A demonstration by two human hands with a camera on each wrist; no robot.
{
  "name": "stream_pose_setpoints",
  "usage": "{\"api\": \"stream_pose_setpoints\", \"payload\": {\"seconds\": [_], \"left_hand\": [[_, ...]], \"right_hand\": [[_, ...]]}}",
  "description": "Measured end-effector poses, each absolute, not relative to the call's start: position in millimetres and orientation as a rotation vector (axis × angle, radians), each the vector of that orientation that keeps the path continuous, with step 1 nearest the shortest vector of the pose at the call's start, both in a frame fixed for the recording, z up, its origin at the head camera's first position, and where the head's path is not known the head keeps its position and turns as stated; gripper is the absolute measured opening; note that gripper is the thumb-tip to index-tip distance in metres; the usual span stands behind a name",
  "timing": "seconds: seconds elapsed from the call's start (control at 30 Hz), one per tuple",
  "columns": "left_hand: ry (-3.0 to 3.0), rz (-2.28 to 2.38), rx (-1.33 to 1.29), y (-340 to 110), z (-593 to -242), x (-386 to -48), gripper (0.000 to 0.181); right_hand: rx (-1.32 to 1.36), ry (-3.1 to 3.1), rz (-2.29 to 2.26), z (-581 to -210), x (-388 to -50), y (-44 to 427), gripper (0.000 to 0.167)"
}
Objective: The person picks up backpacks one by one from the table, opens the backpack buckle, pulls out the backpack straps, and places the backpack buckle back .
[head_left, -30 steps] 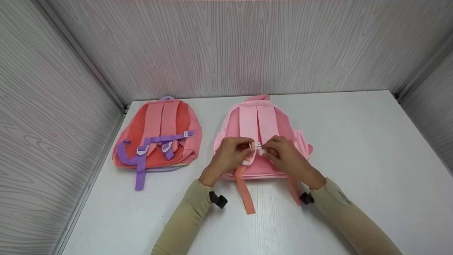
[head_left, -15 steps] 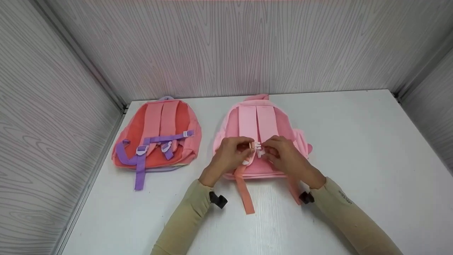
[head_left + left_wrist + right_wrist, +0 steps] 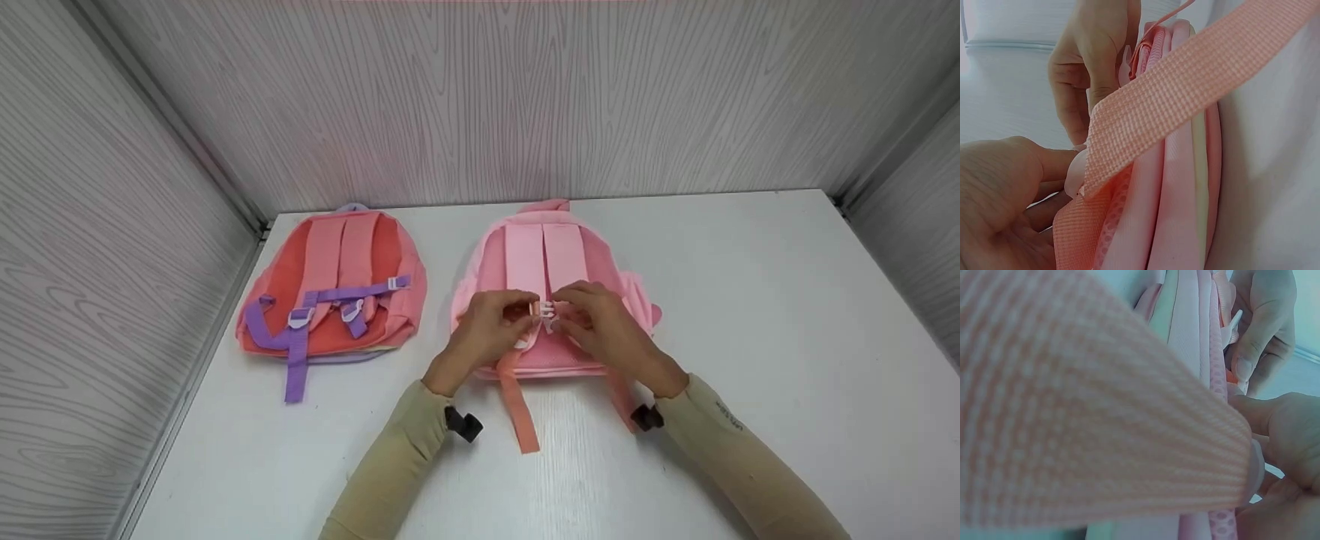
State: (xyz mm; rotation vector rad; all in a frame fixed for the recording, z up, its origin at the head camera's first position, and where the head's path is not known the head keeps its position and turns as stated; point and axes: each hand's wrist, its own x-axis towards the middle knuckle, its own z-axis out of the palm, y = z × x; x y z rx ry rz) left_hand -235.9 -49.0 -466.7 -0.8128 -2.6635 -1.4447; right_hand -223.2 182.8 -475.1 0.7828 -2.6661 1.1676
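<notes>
A pink backpack (image 3: 566, 360) lies on the table with its shoulder straps up. Over its middle is a white plastic side-release buckle (image 3: 547, 309), its prongs pointing right. My left hand (image 3: 487, 326) pinches the pronged half by its orange webbing end. My right hand (image 3: 611, 330) pinches close to the prongs, its fingers partly hiding the white receiving piece. Whether the two halves are joined cannot be made out. In the left wrist view, a loose orange strap (image 3: 1185, 95) crosses before both hands. The right wrist view has an orange strap (image 3: 1100, 427) covering much of it.
A coral backpack (image 3: 289, 255) with purple straps (image 3: 297, 375) lies to the left, also straps up. The white table (image 3: 750, 300) extends to the right of the pink backpack. Grey wood-grain panels (image 3: 480, 105) stand behind and at the sides.
My right hand has shifted slightly left and up, bringing its fingertips closer to the buckle prongs. My left hand has stayed almost still. The backpacks look unmoved.
</notes>
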Motion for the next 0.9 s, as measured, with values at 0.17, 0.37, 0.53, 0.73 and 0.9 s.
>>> {"api": "stream_pose_setpoints", "payload": {"seconds": [0.17,0.37,0.53,0.73,0.9], "left_hand": [[-2.694,-1.423,-0.795,-48.9,-465.7,-234.5,0.026],[-2.697,-1.389,-0.806,-48.3,-466.6,-233.5,0.027],[-2.699,-1.379,-0.803,-47.9,-466.9,-233.3,0.029],[-2.692,-1.405,-0.794,-48.3,-466.7,-232.8,0.029],[-2.685,-1.411,-0.816,-48.3,-465.6,-233.4,0.028]], "right_hand": [[0.784,-2.640,1.195,-474.7,-223.2,179.6,0.035],[0.771,-2.615,1.203,-476.5,-223.1,176.7,0.035],[0.751,-2.595,1.210,-478.1,-223.3,175.4,0.033],[0.748,-2.570,1.215,-478.0,-223.6,174.2,0.032],[0.764,-2.539,1.198,-478.7,-225.0,173.6,0.029]]}}
